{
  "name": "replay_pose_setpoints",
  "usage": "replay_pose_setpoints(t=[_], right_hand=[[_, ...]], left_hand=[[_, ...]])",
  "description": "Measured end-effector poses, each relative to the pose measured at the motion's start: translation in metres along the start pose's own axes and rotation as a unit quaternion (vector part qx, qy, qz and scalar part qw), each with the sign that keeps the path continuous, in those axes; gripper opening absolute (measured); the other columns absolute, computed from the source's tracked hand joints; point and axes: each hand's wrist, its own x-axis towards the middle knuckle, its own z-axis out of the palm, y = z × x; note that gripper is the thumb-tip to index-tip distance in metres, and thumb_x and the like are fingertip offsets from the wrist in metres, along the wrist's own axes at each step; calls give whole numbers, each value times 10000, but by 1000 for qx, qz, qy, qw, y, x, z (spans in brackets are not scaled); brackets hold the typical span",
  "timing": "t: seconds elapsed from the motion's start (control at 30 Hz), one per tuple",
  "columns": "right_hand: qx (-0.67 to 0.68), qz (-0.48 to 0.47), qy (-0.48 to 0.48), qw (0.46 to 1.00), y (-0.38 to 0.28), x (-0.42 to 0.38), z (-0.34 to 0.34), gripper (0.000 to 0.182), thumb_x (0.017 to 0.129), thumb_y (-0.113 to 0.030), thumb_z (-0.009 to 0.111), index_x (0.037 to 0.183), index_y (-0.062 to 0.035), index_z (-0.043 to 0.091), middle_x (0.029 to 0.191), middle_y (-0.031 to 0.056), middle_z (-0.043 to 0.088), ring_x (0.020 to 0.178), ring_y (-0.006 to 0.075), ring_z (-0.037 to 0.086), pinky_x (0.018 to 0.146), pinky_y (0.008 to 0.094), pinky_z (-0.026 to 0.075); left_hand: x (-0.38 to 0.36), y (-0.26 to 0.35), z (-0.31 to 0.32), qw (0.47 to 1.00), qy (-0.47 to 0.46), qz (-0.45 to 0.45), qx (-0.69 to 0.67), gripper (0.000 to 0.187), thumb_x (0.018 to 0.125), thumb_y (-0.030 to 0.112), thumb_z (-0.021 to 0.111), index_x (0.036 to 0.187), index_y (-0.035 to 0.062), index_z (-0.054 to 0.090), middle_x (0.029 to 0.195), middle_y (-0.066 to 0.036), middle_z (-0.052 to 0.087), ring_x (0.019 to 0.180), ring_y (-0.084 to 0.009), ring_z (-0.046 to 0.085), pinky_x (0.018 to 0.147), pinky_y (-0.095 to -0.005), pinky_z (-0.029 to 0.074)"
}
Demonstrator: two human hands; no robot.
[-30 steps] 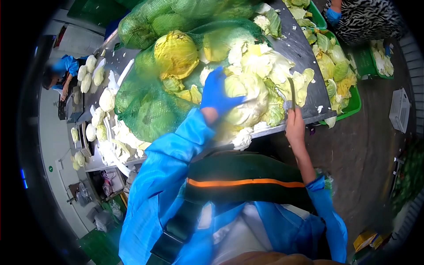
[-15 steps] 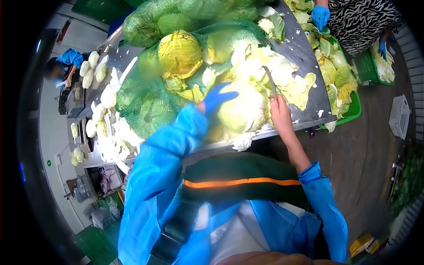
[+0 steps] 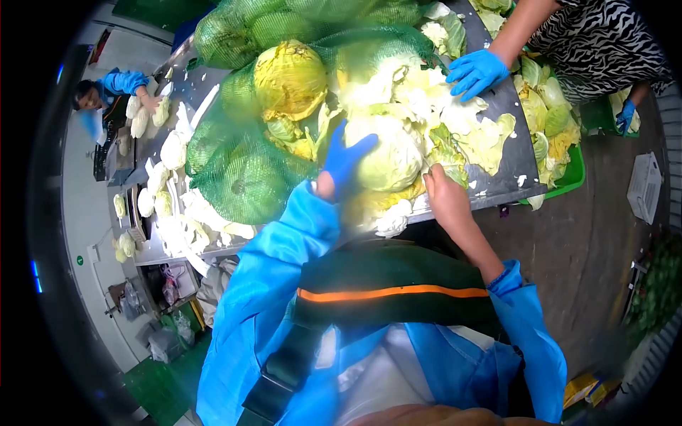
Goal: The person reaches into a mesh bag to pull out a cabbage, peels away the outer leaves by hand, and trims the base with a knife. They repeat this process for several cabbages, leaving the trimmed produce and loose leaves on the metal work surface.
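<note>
A pale green cabbage (image 3: 389, 157) sits near the front edge of the metal table. My left hand (image 3: 345, 160), in a blue glove, lies against its left side with thumb and fingers spread. On the right, my bare right hand (image 3: 446, 193) is closed beside the cabbage's lower right; what its fingers grip cannot be made out, and no knife blade shows clearly. Loose leaves (image 3: 486, 142) lie right of the cabbage. Behind my left hand is a yellowed cabbage (image 3: 290, 79) on green netting (image 3: 245, 186).
A co-worker's blue-gloved hand (image 3: 477, 74) reaches over the leaves at the upper right. Beyond the right edge stands a green crate (image 3: 572, 174) of leaves. Another person (image 3: 121, 84) handles long cabbages (image 3: 140, 122) at the far left. Netted cabbages (image 3: 284, 32) fill the back.
The knife seen in my right hand is no longer visible, and that hand is slightly lower. The cabbage has turned and shifted back. The co-worker's hand has come in over the table.
</note>
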Motion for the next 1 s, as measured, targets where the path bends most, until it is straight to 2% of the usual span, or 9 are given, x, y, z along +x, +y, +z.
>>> replay_pose_setpoints(t=[0.1, 0.37, 0.47, 0.6, 0.67, 0.7, 0.8, 0.93, 1.0], right_hand=[[-4, -19, 29, 999, 0, -7, 1, 207, 949, -239, 530, 968, -46, 457, 708, 213, 612, 682, 430, 604, 579, 530, 450], [-92, 0, 120, 989, 9, 12, 17, 220, 945, -248, 544, 946, -43, 465, 664, 234, 605, 641, 434, 608, 546, 526, 467], [29, 48, 78, 995, 8, 15, 23, 214, 946, -263, 526, 996, -58, 488, 695, 210, 628, 676, 426, 618, 585, 531, 465], [-7, 53, 107, 993, 22, 27, 9, 216, 939, -261, 540, 1023, -66, 501, 677, 202, 627, 662, 426, 616, 579, 526, 462], [-5, 19, 77, 997, 21, 15, 9, 211, 938, -254, 542, 1025, -66, 502, 678, 200, 627, 662, 429, 613, 579, 526, 460], [34, 26, 52, 998, 20, 13, 11, 277, 947, -301, 536, 1051, -51, 478, 728, 257, 624, 698, 466, 609, 593, 556, 445], [76, 10, 111, 991, -1, 22, -4, 337, 929, -324, 560, 1081, -37, 472, 760, 255, 636, 713, 460, 613, 611, 551, 448], [-4, -31, 187, 982, -6, 76, -3, 381, 879, -328, 615, 1095, -39, 489, 833, 227, 666, 743, 449, 625, 657, 524, 489], [1, 9, 134, 991, 2, 102, 0, 377, 857, -318, 639, 1099, -57, 512, 821, 211, 668, 767, 433, 635, 671, 508, 501]], left_hand=[[7, -3, 5, 999, -40, 17, 14, 961, 725, 167, 831, 1452, -6, 226, 1296, -156, 493, 1156, -240, 526, 910, -348, 501], [14, -18, 2, 993, 21, 68, 97, 823, 733, 191, 826, 1367, -35, 352, 1203, -146, 559, 1068, -218, 567, 881, -324, 503], [13, -21, 5, 991, 25, 91, 93, 768, 740, 185, 819, 1337, -35, 389, 1178, -147, 573, 1044, -217, 578, 871, -317, 506], [7, -26, 12, 979, 73, 148, 118, 680, 760, 169, 799, 1295, -30, 429, 1145, -143, 587, 1027, -220, 591, 858, -317, 513], [8, -9, 8, 1000, -18, 14, -11, 731, 772, 164, 786, 1345, -37, 380, 1167, -143, 579, 1067, -226, 580, 880, -315, 506], [6, -3, 7, 999, -47, -10, -19, 812, 776, 174, 781, 1412, -20, 315, 1255, -154, 528, 1152, -240, 536, 941, -325, 481], [26, -29, -14, 990, -4, 58, 129, 876, 767, 179, 790, 1449, 6, 268, 1334, -167, 458, 1217, -245, 483, 1003, -344, 439], [6, -26, -5, 963, -15, 139, 229, 915, 750, 177, 808, 1459, 21, 253, 1444, -170, 355, 1300, -250, 406, 1072, -366, 371], [1, -27, -11, 940, -55, 214, 259, 929, 742, 171, 816, 1460, 19, 247, 1488, -164, 311, 1330, -251, 373, 1094, -369, 340]])
